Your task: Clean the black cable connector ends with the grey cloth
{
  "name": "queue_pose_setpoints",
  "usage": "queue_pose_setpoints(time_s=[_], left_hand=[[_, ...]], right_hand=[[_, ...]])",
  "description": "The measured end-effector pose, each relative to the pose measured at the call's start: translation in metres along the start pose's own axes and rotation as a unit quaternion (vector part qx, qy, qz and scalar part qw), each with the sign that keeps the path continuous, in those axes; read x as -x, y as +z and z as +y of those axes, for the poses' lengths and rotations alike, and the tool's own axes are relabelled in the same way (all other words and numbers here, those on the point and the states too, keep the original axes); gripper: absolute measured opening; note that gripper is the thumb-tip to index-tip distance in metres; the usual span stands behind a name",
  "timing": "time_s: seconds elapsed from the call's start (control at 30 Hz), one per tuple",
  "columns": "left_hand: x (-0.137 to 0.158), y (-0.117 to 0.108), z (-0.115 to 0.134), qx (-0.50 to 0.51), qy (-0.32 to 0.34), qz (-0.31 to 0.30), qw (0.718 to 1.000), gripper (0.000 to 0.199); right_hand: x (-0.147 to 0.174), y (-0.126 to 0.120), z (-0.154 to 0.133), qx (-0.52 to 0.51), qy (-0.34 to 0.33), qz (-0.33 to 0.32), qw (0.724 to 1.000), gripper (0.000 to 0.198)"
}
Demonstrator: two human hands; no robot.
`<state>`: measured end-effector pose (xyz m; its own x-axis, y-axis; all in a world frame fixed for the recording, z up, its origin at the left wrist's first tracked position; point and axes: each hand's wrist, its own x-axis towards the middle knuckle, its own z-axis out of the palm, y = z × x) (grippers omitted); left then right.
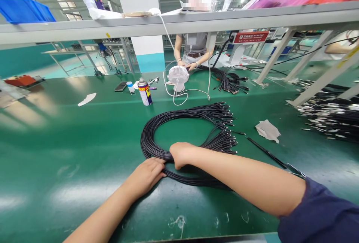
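Observation:
A thick bundle of black cables (pixel 150 132) lies in a U shape on the green table, its curve to the left and its metal-tipped ends to the right. Around the near side of the bundle, my right hand (pixel 181 154) is closed, with its fingers mostly hidden behind the hand and wrist. Just left of it, my left hand (pixel 148 175) has its fingers together over the cables at the lower edge of the curve; its fingertips are partly hidden. More black cables (pixel 193 180) run rightward beneath my right forearm.
A spray can (pixel 145 92) and a white fan (pixel 178 76) stand beyond the bundle. Tweezers (pixel 266 152) and a crumpled white paper (pixel 267 130) lie right, near piled cables (pixel 333 114). Across the table, a person's hands (pixel 190 65) touch another cable bundle (pixel 227 80). A shelf (pixel 179 24) spans above.

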<state>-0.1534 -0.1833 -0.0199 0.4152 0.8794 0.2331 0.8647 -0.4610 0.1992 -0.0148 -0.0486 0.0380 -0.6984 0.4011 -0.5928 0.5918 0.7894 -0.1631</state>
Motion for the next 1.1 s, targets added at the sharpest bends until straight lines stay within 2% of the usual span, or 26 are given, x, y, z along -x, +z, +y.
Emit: queue_pose_setpoints(time_s=[0.2, 0.37, 0.43, 0.53, 0.57, 0.63, 0.73, 0.8, 0.97, 1.1], left_hand=[[0.001, 0.004, 0.0, -0.006, 0.0, 0.016, 1.0, 0.016], [0.005, 0.004, -0.003, 0.002, 0.009, 0.04, 0.999, 0.011], [0.003, 0.0, -0.001, 0.001, -0.002, 0.061, 0.998, 0.011], [-0.011, -0.012, 0.007, -0.009, -0.045, 0.09, 0.995, 0.023], [-0.018, -0.016, 0.011, -0.011, -0.06, 0.085, 0.994, 0.029], [-0.035, -0.022, 0.016, -0.008, -0.11, 0.023, 0.994, 0.04], [-0.056, -0.022, 0.015, -0.013, -0.129, -0.023, 0.991, 0.051], [-0.065, -0.018, 0.009, -0.019, -0.129, -0.041, 0.991, 0.048], [-0.073, -0.016, -0.006, -0.04, -0.145, -0.082, 0.985, 0.031], [-0.073, -0.024, -0.008, -0.043, -0.164, -0.084, 0.982, 0.033]], right_hand=[[-0.001, 0.001, -0.004, 0.001, 0.02, 0.006, 1.0, 0.047], [0.006, 0.006, -0.013, 0.016, 0.026, 0.017, 0.999, 0.033], [0.01, 0.006, -0.015, 0.02, 0.025, 0.017, 0.999, 0.03], [0.014, 0.006, -0.012, 0.019, 0.008, 0.032, 0.999, 0.031], [0.015, 0.006, -0.011, 0.017, 0.002, 0.041, 0.999, 0.032], [0.014, 0.007, -0.008, 0.013, -0.009, 0.058, 0.998, 0.038], [0.012, 0.006, -0.002, 0.009, -0.028, 0.074, 0.997, 0.047], [0.012, 0.003, 0.002, 0.006, -0.043, 0.075, 0.996, 0.048], [0.02, -0.007, 0.011, -0.012, -0.065, 0.058, 0.996, 0.03], [0.041, -0.006, 0.011, -0.005, -0.052, 0.113, 0.992, 0.047]])
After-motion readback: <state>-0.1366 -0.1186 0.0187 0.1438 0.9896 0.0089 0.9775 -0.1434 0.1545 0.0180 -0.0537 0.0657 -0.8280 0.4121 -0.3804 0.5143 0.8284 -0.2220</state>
